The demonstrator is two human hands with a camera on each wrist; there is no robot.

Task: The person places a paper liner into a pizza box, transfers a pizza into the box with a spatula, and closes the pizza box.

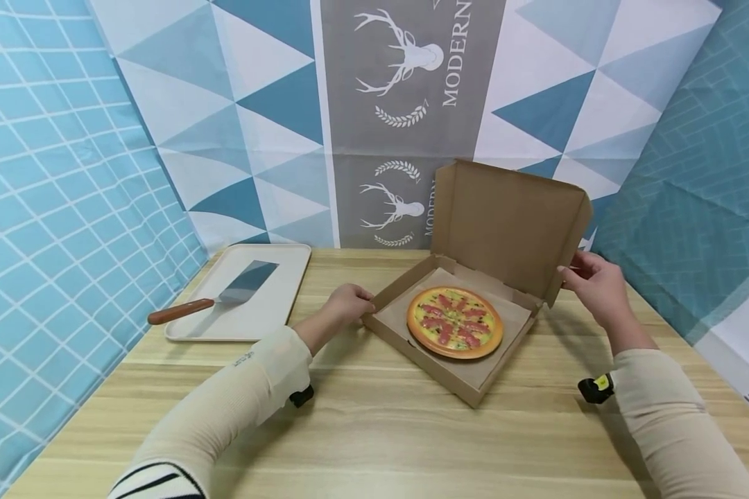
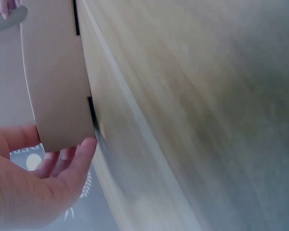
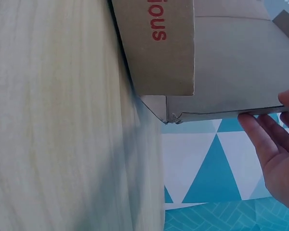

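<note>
A brown cardboard pizza box (image 1: 502, 225) stands on the table with its lid raised. Inside its tray lies a round pizza (image 1: 454, 323) with red and yellow topping. My left hand (image 1: 351, 303) pinches the left corner of the tray, thumb on one side and fingers on the other, as the left wrist view shows at the box wall (image 2: 58, 82). With my right hand (image 1: 596, 281) I hold the right edge of the raised lid; in the right wrist view the fingers (image 3: 260, 139) lie behind that edge and the thumb in front.
On the left of the table is a pale tray (image 1: 250, 322). A spatula with a metal blade (image 1: 248, 281) and wooden handle (image 1: 181, 311) rests across it, the handle jutting past the tray's left rim. Patterned cloth walls (image 1: 274, 104) border the table (image 1: 374, 443) behind and at the sides.
</note>
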